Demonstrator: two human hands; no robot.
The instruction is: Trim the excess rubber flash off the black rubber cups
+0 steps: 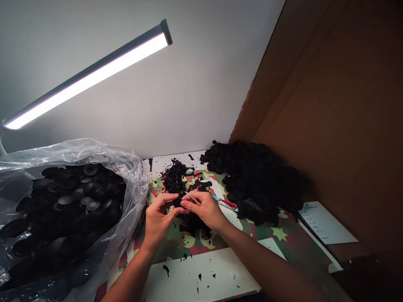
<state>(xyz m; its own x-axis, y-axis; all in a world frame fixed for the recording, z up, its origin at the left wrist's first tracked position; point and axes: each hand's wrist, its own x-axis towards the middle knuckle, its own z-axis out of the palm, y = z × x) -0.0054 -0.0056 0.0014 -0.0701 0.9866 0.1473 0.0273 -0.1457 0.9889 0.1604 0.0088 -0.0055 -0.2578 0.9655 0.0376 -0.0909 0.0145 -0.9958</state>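
Note:
Over the middle of the table, my left hand (pixel 159 216) is closed, its thumb and fingers pinching a small black rubber-like piece (pixel 177 202). Close beside it, my right hand (pixel 206 210) grips a thin, pale, pointed tool (pixel 191 197), with the tip up against the black piece. The tool's kind cannot be made out, as the fingers cover much of it. Shredded black trimmings (pixel 174 178) lie heaped just behind my hands, and more dark scraps sit beneath them. To the right of my right hand lie scissors with red and light blue handles (pixel 229 204).
At left, a clear plastic bag (pixel 137 184) holds many black round ridged parts (pixel 91 207). A large black heap (pixel 261 180) rests at the right by a cardboard wall (pixel 330 105). A lit lamp (pixel 91 79) hangs above. A white card (pixel 327 222) lies on the camouflage-patterned cover (pixel 302 243).

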